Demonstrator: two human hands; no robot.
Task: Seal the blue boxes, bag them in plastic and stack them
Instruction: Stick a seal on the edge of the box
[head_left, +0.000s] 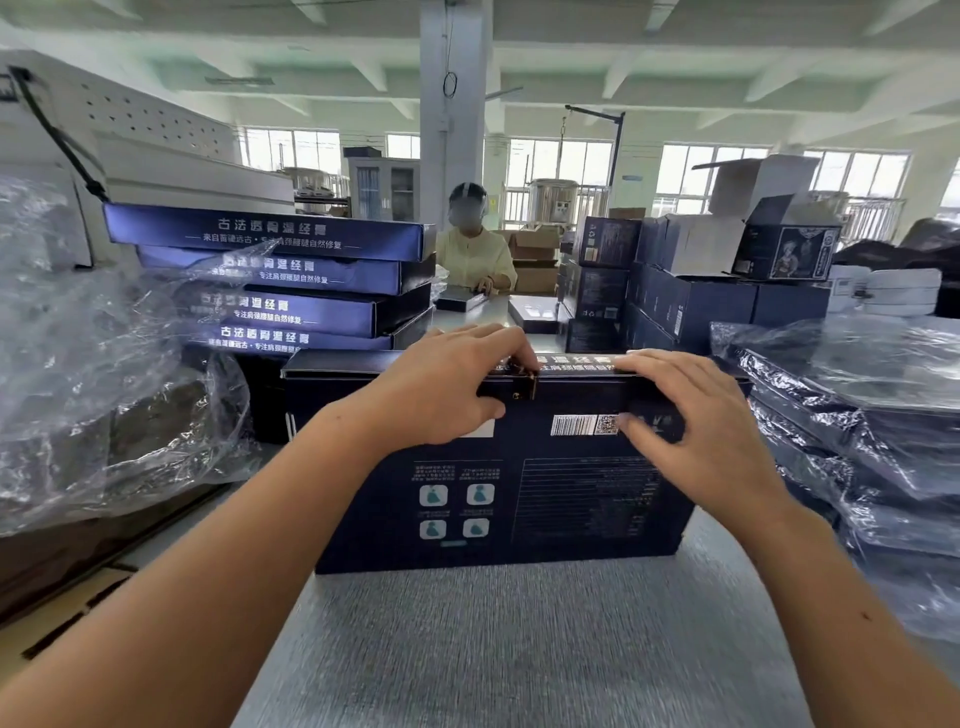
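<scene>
1. The blue box (519, 488) stood on the bench (519, 649), back panel facing the wearer.
2. The left hand (447, 384) pinched a small gold seal (527, 387) over the box's top edge; the right hand (691, 421) lay flat, fingers (649, 364) spread — gripping nothing.
3. Best practice, as judged: brace the box, centre the seal across the flap seam, rub it down firmly.

Hidden, cropped and blurred parts

The left hand (441, 384) covers part of the blue box's (509, 499) top edge and its clasp; the right hand (691, 431) is motion-blurred and hides the label's end. The box's small print is unreadable. Plastic bags (78, 364) veil the lower stacked boxes (291, 306), and both forearms are cropped.
</scene>
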